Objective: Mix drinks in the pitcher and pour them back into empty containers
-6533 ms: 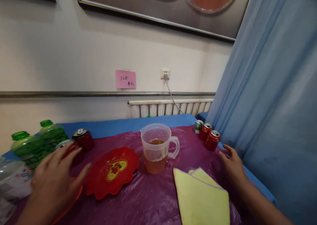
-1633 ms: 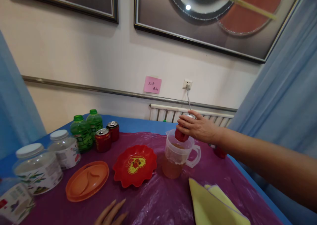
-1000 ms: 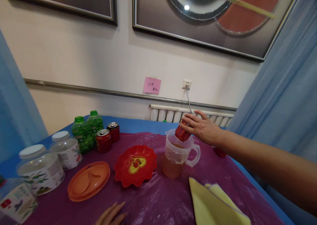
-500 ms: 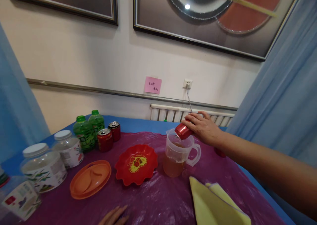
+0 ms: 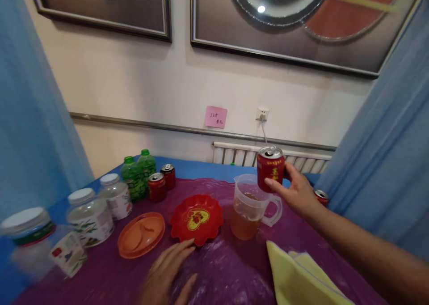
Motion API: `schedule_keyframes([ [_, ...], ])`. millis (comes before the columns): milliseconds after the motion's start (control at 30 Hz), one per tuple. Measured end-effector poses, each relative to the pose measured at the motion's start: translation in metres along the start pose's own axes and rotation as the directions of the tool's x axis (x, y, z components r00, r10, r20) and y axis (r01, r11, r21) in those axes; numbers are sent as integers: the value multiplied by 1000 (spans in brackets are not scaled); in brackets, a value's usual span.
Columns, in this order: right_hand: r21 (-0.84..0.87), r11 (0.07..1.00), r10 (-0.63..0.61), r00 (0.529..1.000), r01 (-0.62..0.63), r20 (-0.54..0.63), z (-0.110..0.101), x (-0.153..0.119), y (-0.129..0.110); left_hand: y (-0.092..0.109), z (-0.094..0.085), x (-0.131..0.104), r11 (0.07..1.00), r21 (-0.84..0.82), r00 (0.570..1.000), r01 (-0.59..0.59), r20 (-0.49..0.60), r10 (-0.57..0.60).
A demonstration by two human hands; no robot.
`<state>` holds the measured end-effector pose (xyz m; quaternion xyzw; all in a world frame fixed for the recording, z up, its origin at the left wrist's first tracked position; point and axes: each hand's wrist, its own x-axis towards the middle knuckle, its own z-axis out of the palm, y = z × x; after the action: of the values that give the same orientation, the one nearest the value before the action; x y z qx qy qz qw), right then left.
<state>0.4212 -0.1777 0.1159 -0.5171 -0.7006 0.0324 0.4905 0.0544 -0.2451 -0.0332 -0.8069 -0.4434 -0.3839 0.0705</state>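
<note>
Three white-lidded clear jars point(image 5: 95, 226) are standing at eight o'clock from the center of the view, the leftmost blurred, with two green plastic bottles point(image 5: 134, 182) rising just beyond. An orange plate point(image 5: 140, 238) is lying at seven, a folded yellow cloth point(image 5: 291, 276) at five. Blue curtains point(image 5: 382, 148) are hanging at three and nine, framed pictures point(image 5: 221, 19) at eleven and one. A pink note point(image 5: 216, 117) is sticking to the wall point(image 5: 150, 81) toward twelve.

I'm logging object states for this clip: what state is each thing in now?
Red can: upright, opened, held in the right hand
Pitcher: upright, lidless, partly filled with amber liquid
Jars: lids on
Green bottles: upright, capped
Red plate: right side up
Yellow cloth: folded
Plug: in the wall socket
</note>
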Motion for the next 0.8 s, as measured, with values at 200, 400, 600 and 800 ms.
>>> schedule_keyframes([
  [200, 314, 949, -91, 917, -39, 389, 53, -91, -50, 53, -24, 34, 917, -311, 968, 249, 112, -225],
  [400, 342, 929, -75, 834, -141, 547, 95, -132, -53, 64, -30, 42, 884, -332, 942, 329, 179, -284],
  [600, 201, 969, -12, 782, -144, 623, 116, -141, -47, 24, -76, 60, 864, -164, 879, 475, 134, -458],
  [800, 161, 968, -245, 586, 193, 772, 182, -105, -109, -56, -100, 105, 839, 145, 850, 524, -23, -527],
])
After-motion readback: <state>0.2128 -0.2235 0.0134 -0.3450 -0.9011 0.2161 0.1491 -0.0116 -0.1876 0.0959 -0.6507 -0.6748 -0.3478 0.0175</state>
